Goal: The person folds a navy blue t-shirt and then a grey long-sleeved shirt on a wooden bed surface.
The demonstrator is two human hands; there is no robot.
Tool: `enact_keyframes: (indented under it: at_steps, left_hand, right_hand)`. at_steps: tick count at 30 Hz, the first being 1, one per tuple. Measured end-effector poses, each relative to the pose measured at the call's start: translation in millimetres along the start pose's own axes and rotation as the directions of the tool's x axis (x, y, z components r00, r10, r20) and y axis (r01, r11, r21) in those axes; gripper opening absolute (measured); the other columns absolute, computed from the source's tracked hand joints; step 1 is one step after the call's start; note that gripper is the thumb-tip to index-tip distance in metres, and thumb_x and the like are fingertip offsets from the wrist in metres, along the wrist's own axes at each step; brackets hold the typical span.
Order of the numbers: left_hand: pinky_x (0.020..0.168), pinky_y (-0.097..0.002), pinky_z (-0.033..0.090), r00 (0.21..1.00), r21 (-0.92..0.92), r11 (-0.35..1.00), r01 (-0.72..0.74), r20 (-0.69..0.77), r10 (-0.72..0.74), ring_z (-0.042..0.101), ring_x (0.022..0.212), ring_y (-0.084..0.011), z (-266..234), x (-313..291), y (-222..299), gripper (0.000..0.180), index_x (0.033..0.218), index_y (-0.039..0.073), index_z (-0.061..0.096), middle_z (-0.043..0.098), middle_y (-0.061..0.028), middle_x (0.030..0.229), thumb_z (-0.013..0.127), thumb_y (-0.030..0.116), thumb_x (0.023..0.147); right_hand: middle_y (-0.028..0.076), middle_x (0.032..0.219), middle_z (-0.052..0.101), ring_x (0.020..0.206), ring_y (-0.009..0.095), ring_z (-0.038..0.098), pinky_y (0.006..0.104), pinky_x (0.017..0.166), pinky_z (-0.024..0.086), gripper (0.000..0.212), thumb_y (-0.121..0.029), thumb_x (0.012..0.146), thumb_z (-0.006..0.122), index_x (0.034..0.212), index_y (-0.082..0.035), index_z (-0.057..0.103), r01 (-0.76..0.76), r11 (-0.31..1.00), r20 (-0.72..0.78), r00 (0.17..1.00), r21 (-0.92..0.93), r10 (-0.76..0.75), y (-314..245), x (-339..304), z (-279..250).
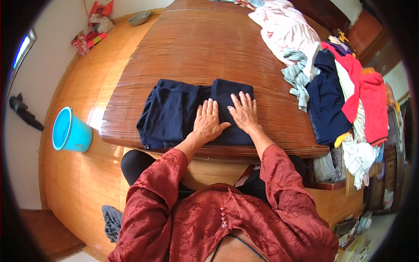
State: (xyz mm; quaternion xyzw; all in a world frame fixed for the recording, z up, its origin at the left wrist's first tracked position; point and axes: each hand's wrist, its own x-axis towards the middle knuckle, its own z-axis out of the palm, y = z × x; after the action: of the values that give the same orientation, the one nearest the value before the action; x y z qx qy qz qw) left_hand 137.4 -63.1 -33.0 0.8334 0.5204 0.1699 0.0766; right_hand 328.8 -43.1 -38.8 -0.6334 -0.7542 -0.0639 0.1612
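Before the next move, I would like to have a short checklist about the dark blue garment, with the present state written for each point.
1. Left hand flat on the dark blue garment: ok.
2. Right hand flat on the garment, near its right edge: ok.
3. Garment resting on the brown slatted mat: ok.
4. Garment smooth all over: not ok, its left part shows creases.
5. Garment apart from the heap of clothes on the right: ok, bare mat lies between.
6. Underneath layers lying even: cannot tell, they are hidden.

White wall (pixel 50 39), glossy plank floor (pixel 63 185), bright glare (pixel 96 117)
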Motion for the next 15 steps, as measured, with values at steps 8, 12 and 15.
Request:
enact_keyframes:
  at_steps: [8,12,15]
  left_hand:
    - [0.116,-0.0465,0.032,0.964,-0.176,0.971,-0.162,-0.237,0.118,0.040,0.139,-0.0415,-92.6,-31.8,-54.6,0.070,0.139,0.001,0.050,0.050,-0.0220,0.144,0.072,0.040,0.087]
    - [0.117,-0.0564,0.023,0.982,0.103,0.994,0.033,-0.190,-0.013,0.030,0.144,-0.0427,-85.1,-37.9,-112.7,0.085,0.148,0.008,0.042,0.039,-0.0252,0.151,0.053,0.067,0.089]
    - [0.120,-0.0564,0.014,0.998,0.238,0.969,0.059,-0.028,-0.054,0.023,0.148,-0.0408,-65.5,-49.1,-113.6,0.093,0.153,0.010,0.035,0.029,-0.0231,0.158,0.043,0.075,0.088]
  right_hand:
    - [0.018,0.157,0.031,0.147,0.040,0.024,0.0586,0.118,0.018,0.059,-0.047,0.100,0.047,0.150,-0.017,0.042,-0.030,1.000,0.110,0.993,0.005,0.029,5.5,-2.2,-6.8]
    - [0.018,0.158,0.030,0.147,0.040,0.024,0.0585,0.118,0.018,0.058,-0.047,0.100,0.047,0.150,-0.017,0.041,-0.024,1.000,0.119,0.993,0.006,0.023,2.3,1.7,-5.4]
    - [0.018,0.158,0.031,0.147,0.040,0.024,0.0585,0.118,0.017,0.058,-0.046,0.100,0.047,0.150,-0.017,0.041,-0.021,1.000,0.117,0.993,-0.001,0.021,3.6,0.2,-4.2]
